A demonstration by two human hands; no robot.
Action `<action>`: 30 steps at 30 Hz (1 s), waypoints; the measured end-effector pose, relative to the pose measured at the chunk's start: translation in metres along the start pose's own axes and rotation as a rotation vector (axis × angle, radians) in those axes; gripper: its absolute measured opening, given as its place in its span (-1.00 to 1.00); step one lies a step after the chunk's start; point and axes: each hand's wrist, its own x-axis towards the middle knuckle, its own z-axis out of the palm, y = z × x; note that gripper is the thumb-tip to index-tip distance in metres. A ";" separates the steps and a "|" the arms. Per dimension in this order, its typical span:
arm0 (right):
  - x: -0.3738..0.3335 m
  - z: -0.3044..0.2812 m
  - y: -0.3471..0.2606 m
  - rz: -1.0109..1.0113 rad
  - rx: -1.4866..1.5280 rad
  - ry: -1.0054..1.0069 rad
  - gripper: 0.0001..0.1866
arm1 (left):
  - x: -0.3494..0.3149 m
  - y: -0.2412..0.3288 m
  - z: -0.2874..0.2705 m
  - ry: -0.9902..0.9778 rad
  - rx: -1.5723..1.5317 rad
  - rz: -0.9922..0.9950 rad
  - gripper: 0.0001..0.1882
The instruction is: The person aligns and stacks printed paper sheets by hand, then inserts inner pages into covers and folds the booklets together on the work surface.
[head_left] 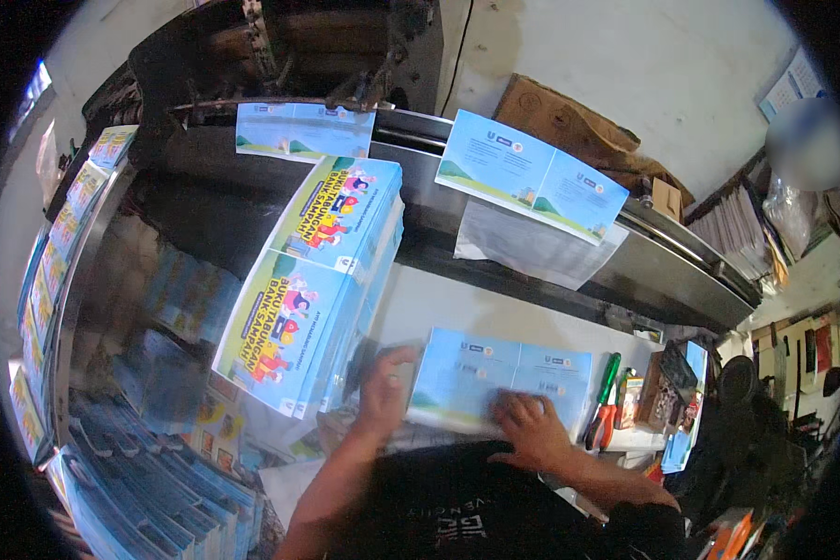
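Observation:
A light-blue printed booklet sheet (464,378) with a green and yellow lower strip lies on the white work table, its print slightly smeared by motion. At its left edge is my left hand (385,390), with fingers apart and holding nothing. My right hand (534,431) rests on the sheet's near edge, its fingers spread and lying flat. Left of my left hand stands a tall stack of booklets (322,280) with blue covers showing yellow lettering and cartoon figures. Whether the sheet is a single layer or several cannot be made out.
Pliers with red handles (603,425) and a green-handled tool (610,376) lie right of the sheet. Another blue sheet (532,173) leans on the dark machine rail beyond, and one (305,131) lies farther left. Piles of booklets (149,495) fill the lower left.

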 end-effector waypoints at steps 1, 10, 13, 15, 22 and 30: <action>-0.005 -0.001 -0.003 0.006 0.003 -0.004 -0.14 | 0.000 -0.001 0.000 -0.006 -0.003 -0.004 -0.24; 0.013 -0.111 0.072 0.268 0.334 0.089 -0.71 | -0.002 -0.017 -0.001 0.026 -0.185 -0.031 0.01; 0.040 -0.181 0.127 0.328 0.137 0.636 -0.73 | -0.004 -0.016 -0.004 -0.005 -0.096 -0.065 0.00; 0.070 -0.238 0.147 0.258 -0.057 0.990 -0.69 | -0.003 -0.011 -0.006 -0.024 -0.038 -0.045 -0.07; 0.181 -0.238 0.201 0.006 -0.395 1.091 -0.64 | 0.005 -0.003 -0.002 -0.060 0.065 0.065 -0.47; 0.161 -0.115 0.155 -0.065 -0.260 0.799 -0.61 | 0.001 0.007 -0.004 -0.062 0.113 0.057 -0.56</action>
